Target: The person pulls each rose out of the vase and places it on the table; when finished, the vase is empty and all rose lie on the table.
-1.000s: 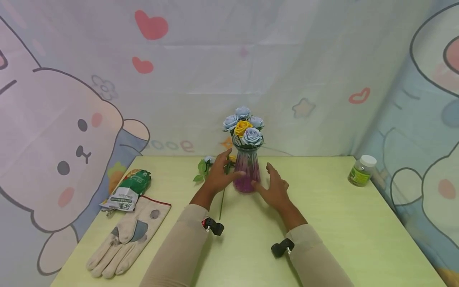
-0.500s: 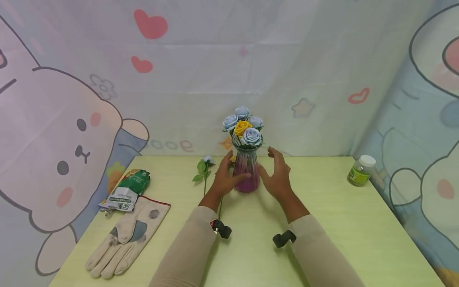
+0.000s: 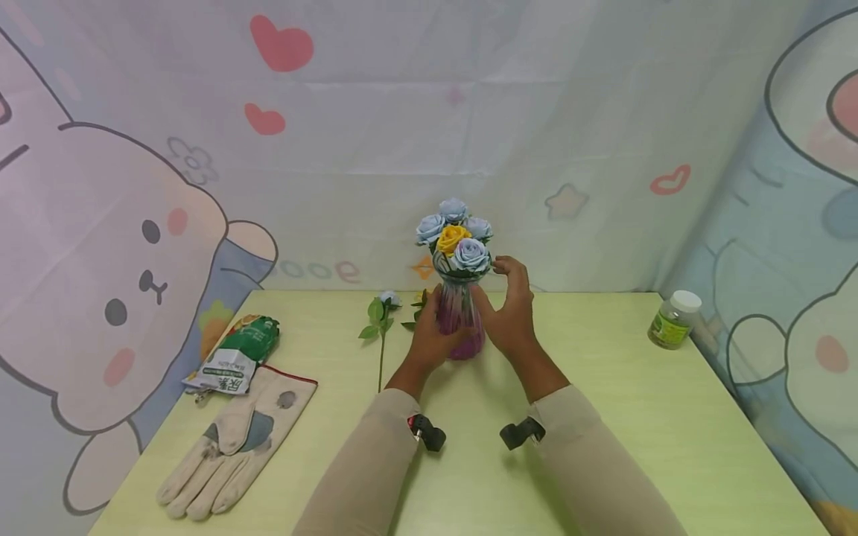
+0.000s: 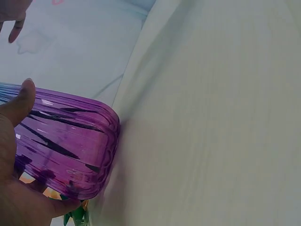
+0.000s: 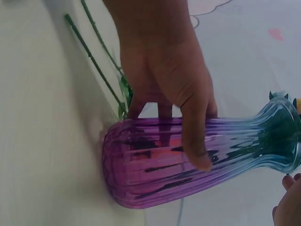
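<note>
A glass vase (image 3: 457,311), purple below and bluish at the neck, stands on the table with several light blue roses (image 3: 471,254) and a yellow rose (image 3: 453,238) in it. My left hand (image 3: 429,341) grips its lower body from the left. In the right wrist view, the left thumb lies across the purple glass (image 5: 155,190), with fingers behind it. My right hand (image 3: 512,316) is at the vase's right side, fingers loosely bent near the rim. The left wrist view shows a small gap between that hand (image 4: 14,16) and the glass.
Left of the vase lie a blue rose (image 3: 390,298) on a long stem and a second, partly hidden flower (image 3: 418,301). A work glove (image 3: 237,447) and a green-white packet (image 3: 241,353) are at the left. A white-capped jar (image 3: 674,320) stands near the right edge.
My left hand has moved right and now grips the vase. My right hand has risen along the vase's right side towards the rim. The vase stays in place.
</note>
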The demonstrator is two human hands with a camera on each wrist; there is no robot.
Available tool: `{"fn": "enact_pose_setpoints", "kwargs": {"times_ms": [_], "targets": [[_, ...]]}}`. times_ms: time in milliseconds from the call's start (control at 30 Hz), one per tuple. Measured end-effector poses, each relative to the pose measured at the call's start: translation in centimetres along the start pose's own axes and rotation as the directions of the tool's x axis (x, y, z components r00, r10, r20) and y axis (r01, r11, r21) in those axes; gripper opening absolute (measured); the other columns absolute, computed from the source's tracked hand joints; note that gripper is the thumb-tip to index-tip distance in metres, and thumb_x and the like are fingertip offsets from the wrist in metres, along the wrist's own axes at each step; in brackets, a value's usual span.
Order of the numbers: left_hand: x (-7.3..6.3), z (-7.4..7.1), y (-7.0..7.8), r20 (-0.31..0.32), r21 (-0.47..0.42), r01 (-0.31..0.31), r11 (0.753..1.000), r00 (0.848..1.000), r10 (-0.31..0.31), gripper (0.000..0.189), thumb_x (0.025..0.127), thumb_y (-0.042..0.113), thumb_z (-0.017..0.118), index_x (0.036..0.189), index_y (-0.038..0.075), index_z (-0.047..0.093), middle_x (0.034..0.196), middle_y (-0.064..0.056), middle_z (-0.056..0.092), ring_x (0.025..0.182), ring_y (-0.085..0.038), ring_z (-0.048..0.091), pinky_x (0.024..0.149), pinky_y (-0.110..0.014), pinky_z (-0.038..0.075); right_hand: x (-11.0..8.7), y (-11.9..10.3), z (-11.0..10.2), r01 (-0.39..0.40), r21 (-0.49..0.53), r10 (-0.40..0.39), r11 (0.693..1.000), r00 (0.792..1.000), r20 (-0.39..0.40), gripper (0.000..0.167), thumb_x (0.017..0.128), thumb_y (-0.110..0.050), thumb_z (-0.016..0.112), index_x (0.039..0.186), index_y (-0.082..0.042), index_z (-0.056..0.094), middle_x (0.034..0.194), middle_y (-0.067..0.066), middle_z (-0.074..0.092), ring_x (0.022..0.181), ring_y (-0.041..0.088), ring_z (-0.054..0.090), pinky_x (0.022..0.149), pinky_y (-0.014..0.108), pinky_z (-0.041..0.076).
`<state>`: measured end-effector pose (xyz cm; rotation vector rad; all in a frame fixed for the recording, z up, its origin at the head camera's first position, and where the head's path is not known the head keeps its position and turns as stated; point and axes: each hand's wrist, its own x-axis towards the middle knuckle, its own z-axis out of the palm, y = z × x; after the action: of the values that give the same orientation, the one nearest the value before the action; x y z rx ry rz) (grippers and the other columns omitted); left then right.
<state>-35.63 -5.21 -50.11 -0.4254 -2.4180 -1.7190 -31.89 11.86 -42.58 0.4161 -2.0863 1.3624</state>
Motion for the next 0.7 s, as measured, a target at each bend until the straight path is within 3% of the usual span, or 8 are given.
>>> {"fn": "enact_pose_setpoints", "kwargs": {"times_ms": [300,433,700], "targets": [[-0.3,0.6,-0.2,0.011,0.017,0.005,1.000,1.000,-0.006,0.107,0.094,0.034,0.087,0.175,0.013,0.020,0.177,-0.015,0.037,0.164,-0.036,0.038,0.135,-0.053,0.032,0.9,-0.9,0.9,-0.032,0.034,0.034,0.999,0.998,-0.057,0.036,0.104,-0.024,0.072,0.127,0.001,0.060,0.162,0.019,0.040,0.148,0.042,0.046,0.126,0.067,0.038],[-0.6,0.7,-0.2,0.016,0.027,0.024,0.999,1.000,-0.024,0.106,0.097,0.033,0.084,0.175,0.014,0.016,0.177,-0.016,0.032,0.165,-0.038,0.036,0.136,-0.056,0.031,1.2,-1.1,1.4,-0.065,0.079,0.072,0.995,0.995,-0.076,0.028,0.104,-0.021,0.073,0.116,0.003,0.067,0.159,0.019,0.043,0.151,0.039,0.042,0.128,0.061,0.037],[-0.5,0.9,-0.3,0.024,0.061,0.032,0.998,0.999,-0.033,0.106,0.097,0.035,0.083,0.176,0.014,0.013,0.178,-0.017,0.031,0.165,-0.038,0.035,0.136,-0.055,0.030,1.9,-2.2,1.7,-0.152,0.145,0.172,0.978,0.976,-0.137,0.023,0.099,-0.013,0.077,0.102,0.009,0.073,0.150,0.021,0.051,0.149,0.038,0.040,0.124,0.061,0.037]]}}
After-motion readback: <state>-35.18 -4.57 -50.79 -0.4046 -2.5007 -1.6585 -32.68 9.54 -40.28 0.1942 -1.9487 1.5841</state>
